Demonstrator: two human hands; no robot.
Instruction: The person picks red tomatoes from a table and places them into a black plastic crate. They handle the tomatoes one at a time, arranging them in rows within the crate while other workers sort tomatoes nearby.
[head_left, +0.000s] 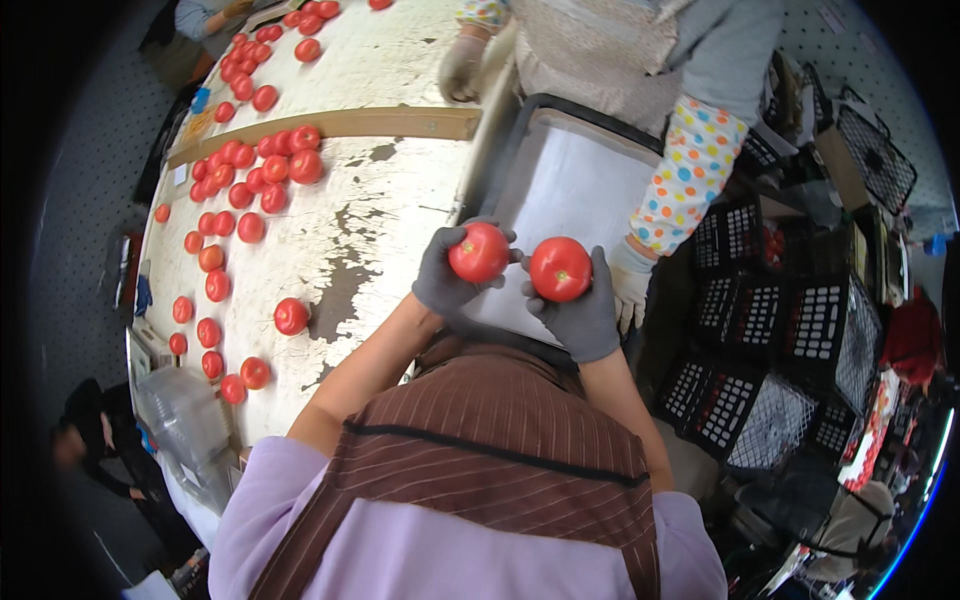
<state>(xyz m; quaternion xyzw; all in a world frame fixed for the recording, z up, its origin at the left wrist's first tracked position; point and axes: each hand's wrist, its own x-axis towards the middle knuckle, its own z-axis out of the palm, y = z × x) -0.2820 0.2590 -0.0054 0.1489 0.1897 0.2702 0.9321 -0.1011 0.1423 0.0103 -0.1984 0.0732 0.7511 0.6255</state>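
In a grey glove, my left hand (448, 271) holds a ripe red tomato (478, 253) with its stem scar turned upward. My right hand (581, 321), gloved the same way, has its fingers around a second red tomato (560, 269). Both tomatoes are above a black plastic crate (493, 180) lined with a pale sheet (574, 169). Left of the crate, many loose tomatoes (274, 169) lie on a worn white tabletop (390, 210); a single tomato (291, 316) sits apart from the others.
A wooden strip (330, 129) divides the tabletop. Across the crate stands a co-worker in dotted sleeves, one gloved hand (630, 285) at the crate's right side. Black crates (750, 307) are stacked at right. Clear plastic containers (184, 416) stand at the table's near left corner.
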